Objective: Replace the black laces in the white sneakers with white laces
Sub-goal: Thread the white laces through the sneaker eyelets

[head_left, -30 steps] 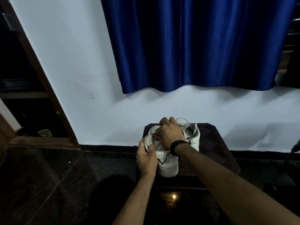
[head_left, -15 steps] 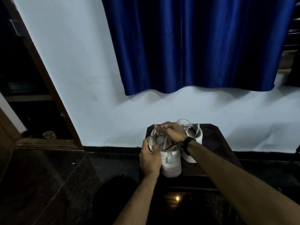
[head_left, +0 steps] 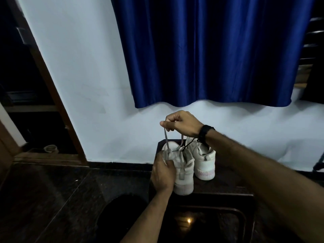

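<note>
- White leather-like uppers are showing on two sneakers, both standing heel-toward-camera on a dark worktop below a glossy blue curtain.
- Head view: the left hand is wrapping the near sneaker at its collar, fingers curled round it, steadying it.
- The right hand is hanging above the shoe, its grip pinching a flat, pale lace whose two strands are running taut down into the eyelets.
- A thin black lace is trailing between both collars, near the right wrist; its routing is too dark to trace.
- The far sneaker is standing just beside the near one.
- Risk, as a judgement: uneven pulling could be leaving one strand short, or dragging the light shoe off the smooth worktop if the left hand is slackening.
- The black cord could be snagging on the pale strands.
</note>
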Tool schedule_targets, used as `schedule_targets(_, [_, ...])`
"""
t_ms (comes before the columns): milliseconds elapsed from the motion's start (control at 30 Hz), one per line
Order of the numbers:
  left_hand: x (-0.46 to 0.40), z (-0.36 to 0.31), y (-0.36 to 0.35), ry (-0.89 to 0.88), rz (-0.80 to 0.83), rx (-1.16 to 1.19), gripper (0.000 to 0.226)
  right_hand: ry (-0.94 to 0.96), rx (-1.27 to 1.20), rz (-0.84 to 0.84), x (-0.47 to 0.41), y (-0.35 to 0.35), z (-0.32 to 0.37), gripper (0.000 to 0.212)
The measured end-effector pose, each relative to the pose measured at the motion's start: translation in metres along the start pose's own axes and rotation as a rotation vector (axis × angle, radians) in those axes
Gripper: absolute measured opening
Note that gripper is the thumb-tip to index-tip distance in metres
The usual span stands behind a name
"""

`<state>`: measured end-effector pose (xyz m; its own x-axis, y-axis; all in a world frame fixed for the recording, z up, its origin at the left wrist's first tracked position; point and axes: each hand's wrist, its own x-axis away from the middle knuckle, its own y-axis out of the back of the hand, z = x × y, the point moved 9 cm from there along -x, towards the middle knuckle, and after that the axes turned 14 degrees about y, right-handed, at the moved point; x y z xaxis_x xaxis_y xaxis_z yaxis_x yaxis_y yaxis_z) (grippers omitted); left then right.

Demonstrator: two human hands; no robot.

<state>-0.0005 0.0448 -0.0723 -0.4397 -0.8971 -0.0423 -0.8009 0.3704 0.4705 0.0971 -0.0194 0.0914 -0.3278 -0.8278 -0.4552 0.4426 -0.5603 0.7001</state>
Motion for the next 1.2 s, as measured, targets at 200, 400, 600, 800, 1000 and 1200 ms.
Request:
schedule_targets(200, [0.001,-0.002,0.000,0.011,0.035,-0.076,0.028,0.049,0.533,0.049,-0.008,0.038,0.041,0.041])
schedule_targets(400, [0.004,-0.013,-0.002,-0.004,0.025,-0.182,0.031,0.123,0.687,0.245,-0.016,0.038,0.064,0.037])
schedule_targets(600, [0.002,-0.015,-0.006,-0.024,0.015,-0.263,0.023,0.101,0.197,0.172,-0.025,0.057,0.097,0.032])
schedule_targets(800, [0.000,-0.014,-0.010,-0.020,0.039,-0.288,0.024,0.116,-0.009,0.109,-0.033,0.081,0.113,0.034])
schedule_targets(1000, [0.000,-0.017,-0.013,-0.020,0.077,-0.302,0.027,0.198,-0.089,-0.008,-0.029,0.111,0.150,0.033])
schedule_targets(1200, [-0.003,-0.023,-0.023,-0.072,0.226,-0.345,0.037,0.248,1.415,0.382,-0.029,0.097,0.133,0.029])
